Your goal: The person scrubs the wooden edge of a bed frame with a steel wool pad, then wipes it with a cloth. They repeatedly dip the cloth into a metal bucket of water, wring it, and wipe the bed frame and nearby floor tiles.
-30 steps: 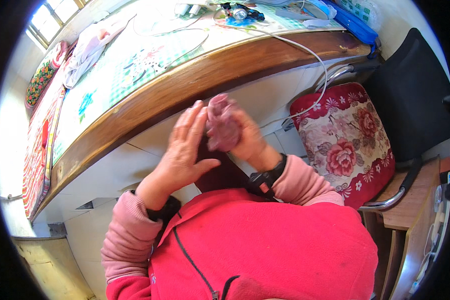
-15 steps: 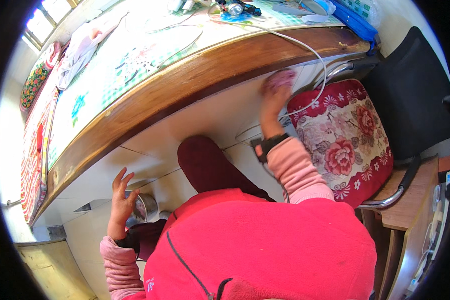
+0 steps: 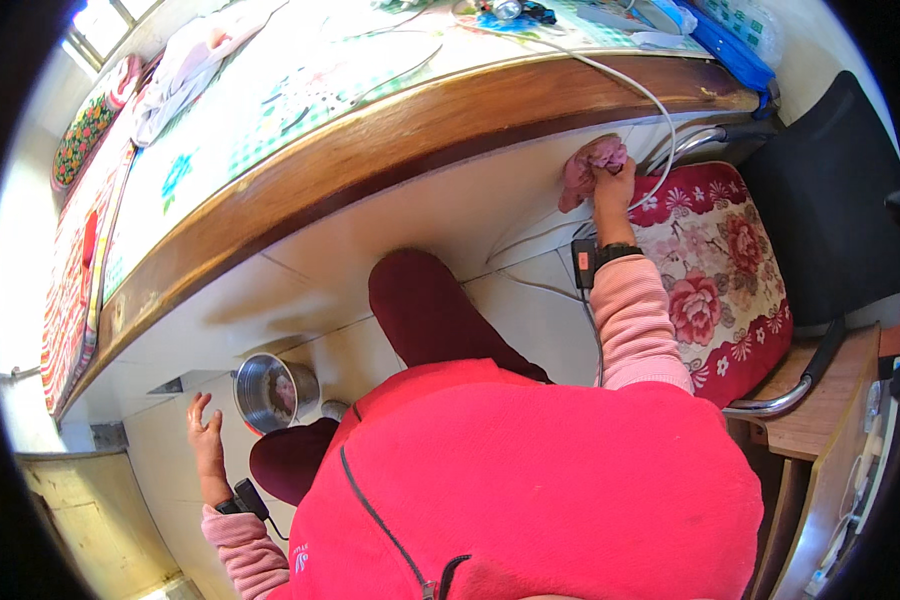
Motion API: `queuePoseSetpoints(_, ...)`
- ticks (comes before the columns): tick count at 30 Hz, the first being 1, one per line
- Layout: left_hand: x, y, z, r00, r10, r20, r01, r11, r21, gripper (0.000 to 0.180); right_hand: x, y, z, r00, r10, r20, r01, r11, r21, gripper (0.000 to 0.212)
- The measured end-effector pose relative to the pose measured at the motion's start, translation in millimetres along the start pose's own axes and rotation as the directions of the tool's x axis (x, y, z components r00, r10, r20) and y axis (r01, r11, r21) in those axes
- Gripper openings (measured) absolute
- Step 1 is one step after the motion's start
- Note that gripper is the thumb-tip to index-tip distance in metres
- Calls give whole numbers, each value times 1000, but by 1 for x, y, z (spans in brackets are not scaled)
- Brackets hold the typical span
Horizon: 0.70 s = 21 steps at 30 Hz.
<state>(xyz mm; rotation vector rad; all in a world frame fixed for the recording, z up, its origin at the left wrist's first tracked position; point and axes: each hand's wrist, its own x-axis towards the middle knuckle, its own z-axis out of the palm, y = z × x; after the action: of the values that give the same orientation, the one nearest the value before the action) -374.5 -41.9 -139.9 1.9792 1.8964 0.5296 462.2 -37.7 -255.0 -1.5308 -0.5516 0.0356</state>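
Observation:
My right hand [image 3: 615,190] grips a crumpled pinkish-purple cloth [image 3: 590,168] against the tiled side below the wooden edge of the raised platform [image 3: 400,150]. A strap and a small dark box sit on that wrist. Out at the lower left, my left hand [image 3: 206,440] hangs in the air with its fingers apart, holding nothing. Close to it, a metal bucket [image 3: 308,383] stands on the floor with water and something pale in it, too unclear to name.
On the right stands a black chair [image 3: 815,190] with a flowered red cushion [image 3: 705,310]. A white cable [image 3: 660,105] loops down from the platform past the cushion. My knee [image 3: 410,290] is close to the tiled side. Folded cloths [image 3: 195,75] lie at the far left.
My right hand has moved the cloth to the right along the tiled side. My left hand has shifted left and down, away from the bucket, which shows more fully now.

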Motion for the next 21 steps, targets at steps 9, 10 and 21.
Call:
queuePoseSetpoints(9,-73,-68,-10,947,-322,4,295,862,-412,37,12,49,-6,990,-133,-55,80,827,-557,45)
queuePoseSetpoints(10,-79,-69,-10,947,-322,7,295,858,-421,37,14,55,-6,992,-120,-45,71,801,-594,45)
queuePoseSetpoints(21,-133,-85,-48,879,-471,-81,389,803,-451,39,45,89,3,968,90,233,234,4,-972,32)
